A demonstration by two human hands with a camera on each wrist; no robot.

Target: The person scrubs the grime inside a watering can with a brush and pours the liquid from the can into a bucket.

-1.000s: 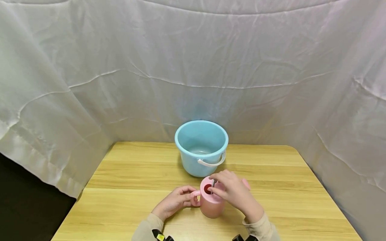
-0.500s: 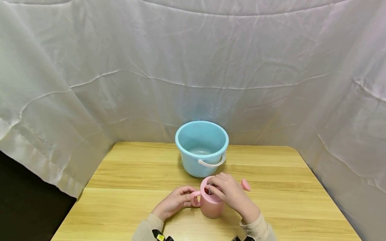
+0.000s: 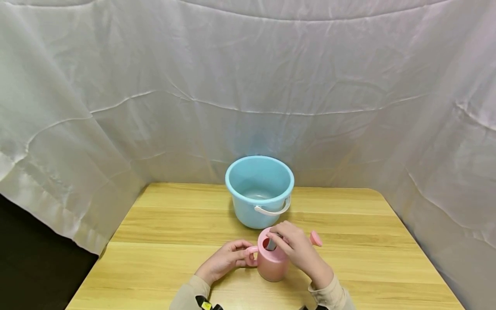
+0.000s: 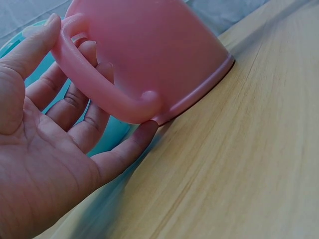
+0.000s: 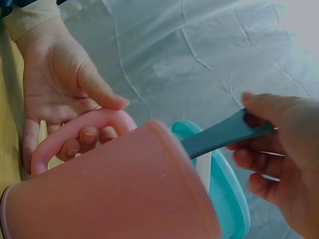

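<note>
A pink watering can [image 3: 272, 268] stands on the wooden table, its loop handle on the left and its spout head [image 3: 315, 238] on the right. My left hand [image 3: 226, 259] holds the loop handle [image 4: 94, 82], thumb on top and fingers curled behind it. Over the can's round opening, my right hand [image 3: 297, 247] pinches a flat grey-blue handle [image 5: 219, 133] with a hole near its end. That handle slants down into the can. Its lower end is hidden inside, so I cannot tell what tool it belongs to.
Just behind the can stands a light blue bucket [image 3: 252, 212], its white bail [image 3: 273, 212] hanging down in front. Pale grey curtains [image 3: 248, 86] enclose the table [image 3: 162, 237] at the back and sides.
My right hand has shifted slightly left and dipped lower with the grey-blue handle, which now shows leaning in the opening. The spout head has come into fuller view. My left hand stays put.
</note>
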